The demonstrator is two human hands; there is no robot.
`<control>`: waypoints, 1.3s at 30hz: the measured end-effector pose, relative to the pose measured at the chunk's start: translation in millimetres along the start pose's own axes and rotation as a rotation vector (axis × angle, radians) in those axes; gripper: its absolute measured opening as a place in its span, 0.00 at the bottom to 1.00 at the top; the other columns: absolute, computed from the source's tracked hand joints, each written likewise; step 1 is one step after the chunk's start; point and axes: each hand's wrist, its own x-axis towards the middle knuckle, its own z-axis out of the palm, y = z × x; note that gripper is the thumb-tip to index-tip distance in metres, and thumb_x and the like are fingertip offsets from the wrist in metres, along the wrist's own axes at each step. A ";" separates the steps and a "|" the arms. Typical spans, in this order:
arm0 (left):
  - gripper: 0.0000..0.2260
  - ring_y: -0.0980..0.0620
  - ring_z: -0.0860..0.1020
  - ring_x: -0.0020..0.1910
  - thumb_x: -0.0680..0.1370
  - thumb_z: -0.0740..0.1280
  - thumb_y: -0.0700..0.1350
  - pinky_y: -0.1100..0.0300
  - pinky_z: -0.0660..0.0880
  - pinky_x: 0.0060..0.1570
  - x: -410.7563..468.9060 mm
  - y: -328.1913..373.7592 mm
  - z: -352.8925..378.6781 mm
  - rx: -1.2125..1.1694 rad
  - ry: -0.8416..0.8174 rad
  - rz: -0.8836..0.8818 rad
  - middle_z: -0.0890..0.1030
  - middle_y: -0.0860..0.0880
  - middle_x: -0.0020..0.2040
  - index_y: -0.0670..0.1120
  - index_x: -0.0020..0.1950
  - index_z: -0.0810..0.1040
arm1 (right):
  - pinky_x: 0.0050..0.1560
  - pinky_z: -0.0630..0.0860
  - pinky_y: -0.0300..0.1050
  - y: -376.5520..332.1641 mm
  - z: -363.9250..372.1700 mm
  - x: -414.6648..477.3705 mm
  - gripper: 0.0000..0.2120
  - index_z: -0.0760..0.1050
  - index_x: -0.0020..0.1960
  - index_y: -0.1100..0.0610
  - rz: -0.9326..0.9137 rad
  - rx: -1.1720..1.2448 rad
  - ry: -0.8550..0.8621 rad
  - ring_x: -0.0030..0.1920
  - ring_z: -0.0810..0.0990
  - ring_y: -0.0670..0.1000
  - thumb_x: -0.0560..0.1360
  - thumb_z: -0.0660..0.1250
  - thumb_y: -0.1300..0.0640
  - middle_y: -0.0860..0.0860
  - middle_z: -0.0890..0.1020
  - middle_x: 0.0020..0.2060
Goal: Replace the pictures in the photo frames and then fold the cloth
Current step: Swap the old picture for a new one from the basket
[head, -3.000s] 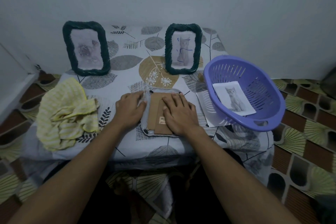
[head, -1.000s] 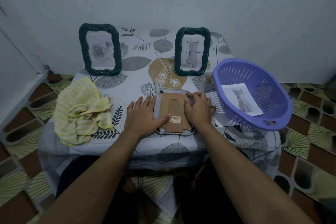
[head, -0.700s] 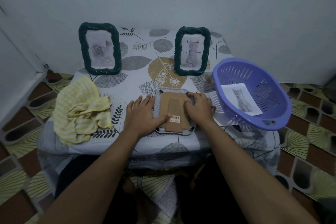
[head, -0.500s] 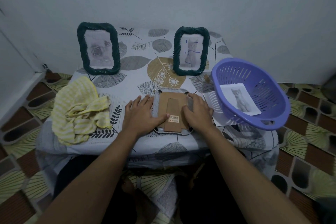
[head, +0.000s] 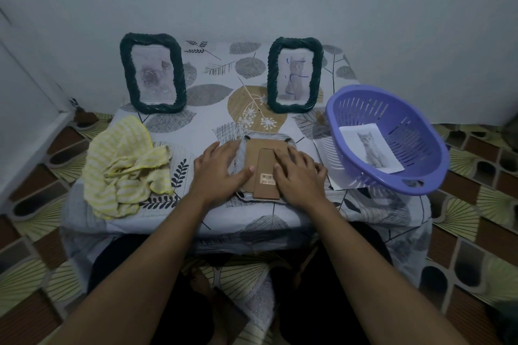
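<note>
Both spread flat, our left hand (head: 218,173) and right hand (head: 298,175) press the photo frame (head: 259,161). We judge it light, stiff, breakable; grip its edges

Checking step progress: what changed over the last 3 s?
Right hand slid from the middle of the face-down frame to its right side; left hand spread flat at the left edge, thumb on the back. Nothing gripped or released. Rose frame, cat frame, cloth, basket unchanged.

dim, bluish cast | soft shadows, no glare | wide-angle bending at edges | centre fairly sharp
</note>
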 end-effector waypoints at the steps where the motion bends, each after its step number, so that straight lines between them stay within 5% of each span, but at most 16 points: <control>1: 0.31 0.53 0.53 0.78 0.74 0.60 0.67 0.42 0.52 0.73 -2.2 -1.2 -2.2 -0.060 0.009 0.017 0.64 0.56 0.78 0.59 0.76 0.64 | 0.70 0.49 0.55 0.2 0.2 0.3 0.23 0.57 0.78 0.39 0.001 -0.002 0.000 0.77 0.55 0.51 0.83 0.49 0.42 0.47 0.57 0.79; 7: 0.24 0.54 0.60 0.73 0.66 0.67 0.70 0.42 0.58 0.72 -3.5 -17.2 -16.7 -0.106 -0.162 0.104 0.70 0.61 0.73 0.66 0.61 0.79 | 0.71 0.50 0.58 -0.8 1.7 1.0 0.23 0.57 0.77 0.40 0.006 -0.027 -0.008 0.77 0.55 0.51 0.83 0.48 0.42 0.47 0.57 0.79; 11: 0.21 0.60 0.64 0.69 0.67 0.77 0.62 0.52 0.61 0.73 -5.1 -21.1 -24.3 -0.132 -0.216 0.159 0.71 0.59 0.72 0.64 0.58 0.81 | 0.71 0.51 0.59 -0.1 3.1 1.4 0.22 0.58 0.77 0.40 0.001 -0.026 -0.003 0.77 0.56 0.51 0.83 0.48 0.42 0.47 0.58 0.79; 18: 0.26 0.57 0.66 0.68 0.65 0.69 0.71 0.61 0.61 0.66 -5.7 -18.1 -30.8 -0.011 -0.262 0.262 0.74 0.55 0.70 0.59 0.57 0.84 | 0.72 0.51 0.60 0.5 4.4 1.6 0.23 0.58 0.77 0.40 -0.010 -0.028 0.002 0.77 0.56 0.52 0.83 0.47 0.42 0.48 0.59 0.79; 21: 0.23 0.54 0.70 0.66 0.67 0.67 0.69 0.52 0.63 0.70 -4.3 -10.6 -33.3 0.088 -0.258 0.300 0.79 0.58 0.64 0.58 0.54 0.85 | 0.72 0.51 0.59 0.6 4.0 1.0 0.23 0.58 0.77 0.41 -0.013 -0.036 0.002 0.77 0.56 0.52 0.83 0.47 0.42 0.48 0.59 0.79; 24: 0.24 0.60 0.67 0.68 0.66 0.61 0.73 0.48 0.50 0.70 -5.1 -1.3 -37.1 0.245 -0.260 0.284 0.78 0.66 0.62 0.62 0.53 0.84 | 0.72 0.52 0.59 -0.6 2.8 -0.1 0.23 0.58 0.77 0.41 -0.005 -0.039 0.007 0.77 0.56 0.52 0.83 0.47 0.43 0.49 0.59 0.79; 27: 0.14 0.62 0.65 0.67 0.73 0.68 0.67 0.48 0.48 0.65 -5.7 4.0 -40.1 0.337 -0.241 0.294 0.77 0.68 0.62 0.64 0.53 0.83 | 0.71 0.53 0.59 -1.1 1.5 -0.8 0.23 0.58 0.77 0.41 -0.009 -0.048 0.011 0.77 0.56 0.52 0.83 0.47 0.43 0.49 0.59 0.79; 32: 0.12 0.60 0.66 0.66 0.77 0.65 0.62 0.46 0.49 0.63 -11.0 11.4 -35.9 0.466 -0.192 0.409 0.80 0.63 0.55 0.58 0.53 0.83 | 0.72 0.52 0.59 -1.7 3.3 1.6 0.23 0.57 0.78 0.40 -0.010 -0.051 -0.003 0.77 0.56 0.52 0.83 0.46 0.42 0.49 0.59 0.79; 39: 0.06 0.56 0.71 0.61 0.77 0.66 0.56 0.52 0.48 0.56 -19.9 1.7 -22.2 0.298 -0.040 0.366 0.78 0.64 0.47 0.57 0.48 0.81 | 0.72 0.53 0.59 -0.6 2.1 0.5 0.23 0.57 0.78 0.41 -0.013 -0.053 0.004 0.77 0.57 0.52 0.83 0.47 0.43 0.49 0.60 0.79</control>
